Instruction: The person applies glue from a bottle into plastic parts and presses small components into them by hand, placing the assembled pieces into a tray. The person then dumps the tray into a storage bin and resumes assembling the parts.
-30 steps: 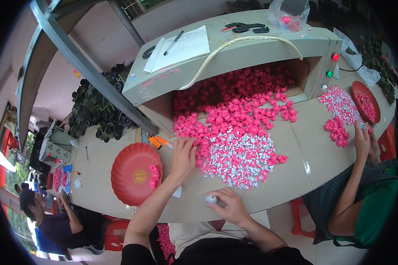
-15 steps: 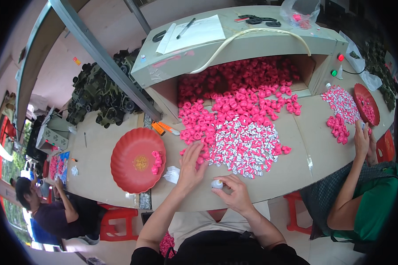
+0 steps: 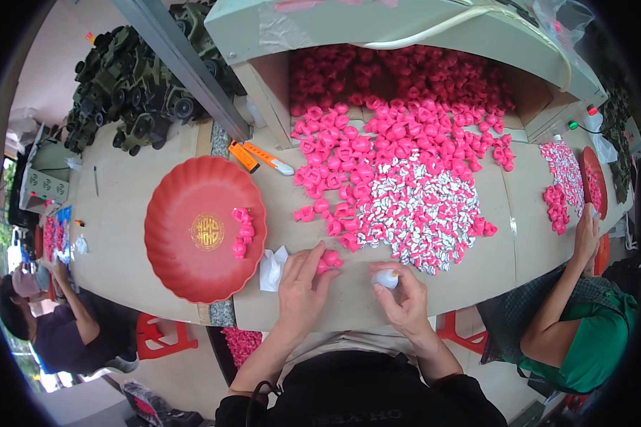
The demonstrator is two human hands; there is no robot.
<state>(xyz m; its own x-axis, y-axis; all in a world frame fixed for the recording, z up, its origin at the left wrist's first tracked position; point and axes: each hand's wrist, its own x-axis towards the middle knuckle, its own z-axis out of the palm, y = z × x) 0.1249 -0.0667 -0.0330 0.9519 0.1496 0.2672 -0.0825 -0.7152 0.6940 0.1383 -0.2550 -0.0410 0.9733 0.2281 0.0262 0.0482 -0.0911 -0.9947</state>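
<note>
Close to the table's front edge, my left hand [image 3: 300, 288] has its fingers closed on a small pink plastic piece [image 3: 328, 262]. My right hand [image 3: 407, 302] grips a small white bottle [image 3: 385, 278] with a yellowish tip. Beyond my hands lies a heap of pink rounded plastic pieces [image 3: 406, 128], spilling out of an open-fronted grey box. Nearer to me, a pile of small pink-and-white parts [image 3: 424, 213] spreads over the table. At my left stands a red scalloped bowl [image 3: 174, 252] with several pink pieces along its right side. Crumpled white tissue [image 3: 272, 269] lies beside my left hand.
The grey box [image 3: 263, 35] has a pale cable on top. An orange-handled cutter [image 3: 267, 158] lies behind the bowl; dark green toy vehicles [image 3: 128, 85] are heaped at the back left. People sit at left and right [image 3: 584, 320], the right one beside another red bowl [image 3: 592, 183].
My left hand has drawn back from the pink heap toward me with a pink piece in its fingers. My right hand still holds the bottle. The whole view has shifted.
</note>
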